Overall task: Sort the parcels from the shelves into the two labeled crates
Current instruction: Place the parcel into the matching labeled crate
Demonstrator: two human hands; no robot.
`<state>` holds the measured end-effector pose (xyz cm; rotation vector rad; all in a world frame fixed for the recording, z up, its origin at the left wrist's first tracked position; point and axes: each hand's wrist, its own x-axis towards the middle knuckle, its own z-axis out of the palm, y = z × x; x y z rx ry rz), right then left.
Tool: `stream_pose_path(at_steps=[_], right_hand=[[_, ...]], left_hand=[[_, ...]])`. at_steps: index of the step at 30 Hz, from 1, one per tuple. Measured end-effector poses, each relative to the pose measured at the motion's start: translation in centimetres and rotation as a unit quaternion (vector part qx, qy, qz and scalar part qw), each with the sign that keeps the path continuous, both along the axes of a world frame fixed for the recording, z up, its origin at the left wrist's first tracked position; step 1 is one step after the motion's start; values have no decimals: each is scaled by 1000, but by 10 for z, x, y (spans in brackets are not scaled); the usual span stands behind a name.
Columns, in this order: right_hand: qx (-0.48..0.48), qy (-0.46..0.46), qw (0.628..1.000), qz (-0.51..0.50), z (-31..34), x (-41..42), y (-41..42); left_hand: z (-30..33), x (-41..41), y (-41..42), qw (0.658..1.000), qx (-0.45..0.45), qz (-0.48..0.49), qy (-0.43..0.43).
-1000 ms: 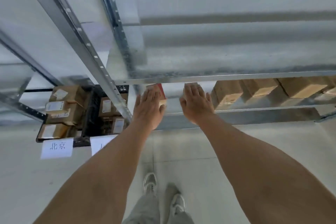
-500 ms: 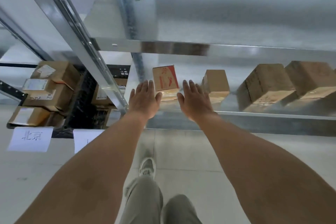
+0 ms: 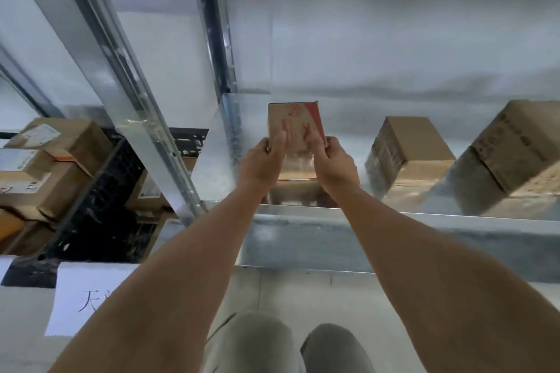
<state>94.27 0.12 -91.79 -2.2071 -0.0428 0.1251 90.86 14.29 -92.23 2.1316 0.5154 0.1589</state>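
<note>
A small cardboard parcel with red print (image 3: 295, 126) stands on the metal shelf (image 3: 394, 216) in front of me. My left hand (image 3: 262, 162) grips its left edge, thumb on the front face. My right hand (image 3: 335, 162) pinches its right edge. Two larger plain cardboard parcels sit further right on the same shelf, one (image 3: 409, 150) near and one (image 3: 515, 151) at the frame edge. A black crate (image 3: 100, 206) at the left holds several labelled parcels (image 3: 45, 160).
A slanted steel shelf upright (image 3: 130, 100) runs between the crate and my arms. A white paper label (image 3: 88, 297) with black characters hangs on the crate's front. Another shelf board (image 3: 363, 24) lies overhead. Pale floor and my knees show below.
Both hands reached forward from open and flat to closing on the red-printed parcel's sides. My head came lower and nearer the shelf.
</note>
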Motion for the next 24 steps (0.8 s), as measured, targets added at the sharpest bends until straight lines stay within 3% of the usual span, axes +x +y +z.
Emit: stream_pose_path(at_steps=[3,7,12,17,24], right_hand=[[156,-3,988,-4,-12,5,-3],[277,-18,959,52,-24,12,-7],[279,-33,955,93,-46,24,-8],[324,-27,942,79,-51,30,-15],[310,-39,946,92,-43,24,-15]], left_hand=[[-9,6,1,987,-144,-5,-70],[-17,10,4,974,-194,-40,-112],[-23,5,8,955,-234,-51,-174],[-26,2,0,962,-207,-53,-168],[-20,-3,-2,948,-259,-51,-176]])
